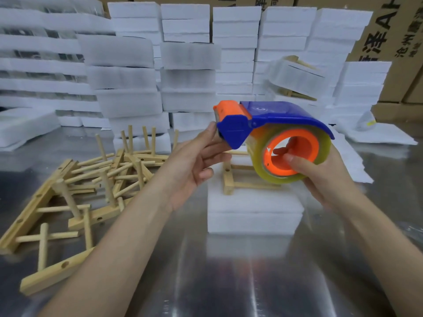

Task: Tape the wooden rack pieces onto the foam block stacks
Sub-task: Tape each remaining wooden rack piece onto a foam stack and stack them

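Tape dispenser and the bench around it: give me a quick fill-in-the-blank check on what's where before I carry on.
1. The right hand grips the tape dispenser with fingers through the roll's ____ core.
2. The dispenser's cover over the roll is ____.
3. One wooden rack piece lies ____ the foam block stack.
4. The pile of loose rack pieces lies on the metal table, to the ____ of that stack.

Missing words: orange; blue; on; left

We see brown cardboard boxes [389, 42] with black printed characters stacked at the back right, and a shiny metal tabletop [229, 282] catching the light just in front of us.
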{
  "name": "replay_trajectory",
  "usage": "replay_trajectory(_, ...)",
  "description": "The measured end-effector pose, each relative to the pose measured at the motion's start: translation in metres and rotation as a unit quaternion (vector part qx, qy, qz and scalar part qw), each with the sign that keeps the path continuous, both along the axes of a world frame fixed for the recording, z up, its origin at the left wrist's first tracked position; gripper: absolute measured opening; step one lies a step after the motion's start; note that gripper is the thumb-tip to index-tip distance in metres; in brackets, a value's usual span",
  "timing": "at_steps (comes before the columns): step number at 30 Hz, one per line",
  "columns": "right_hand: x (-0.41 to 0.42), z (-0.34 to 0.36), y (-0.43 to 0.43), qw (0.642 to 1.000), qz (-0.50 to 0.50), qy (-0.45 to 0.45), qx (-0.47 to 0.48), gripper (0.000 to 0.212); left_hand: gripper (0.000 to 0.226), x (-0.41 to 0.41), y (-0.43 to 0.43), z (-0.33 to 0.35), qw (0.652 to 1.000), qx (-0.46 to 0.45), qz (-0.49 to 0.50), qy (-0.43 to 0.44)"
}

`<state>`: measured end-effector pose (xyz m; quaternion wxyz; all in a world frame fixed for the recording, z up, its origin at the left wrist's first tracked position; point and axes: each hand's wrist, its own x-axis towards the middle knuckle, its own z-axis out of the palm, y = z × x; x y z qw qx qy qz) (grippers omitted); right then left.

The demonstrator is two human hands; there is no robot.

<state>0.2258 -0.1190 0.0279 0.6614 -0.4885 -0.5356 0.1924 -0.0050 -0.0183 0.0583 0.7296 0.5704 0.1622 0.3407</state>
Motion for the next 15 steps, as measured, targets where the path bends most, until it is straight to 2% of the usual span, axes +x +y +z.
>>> replay_trajectory(2, 0.002, 0.0, 0.0, 1.0, -0.005, 0.0, -0.001, 0.062, 0.023, -0.001, 0.0, 0.0, 1.0, -0.012, -0.003, -0.014)
replay_trajectory(6, 0.003, -0.004, 0.001, 1.0, 0.003, 0.008, -0.001, 0.056, 0.018, -0.001, 0.002, 0.0, 0.999, -0.011, 0.039, -0.004)
replay_trajectory(10, 0.006, -0.002, 0.001, 0.999, 0.005, 0.036, 0.011, 0.064, 0.028, -0.003, 0.001, 0.006, 0.991, 0.067, 0.108, 0.03)
replay_trajectory(15, 0.014, 0.013, 0.005, 0.997, -0.021, 0.032, 0.063, 0.081, 0.024, -0.007, -0.003, 0.02, 0.984, 0.132, 0.12, 0.007)
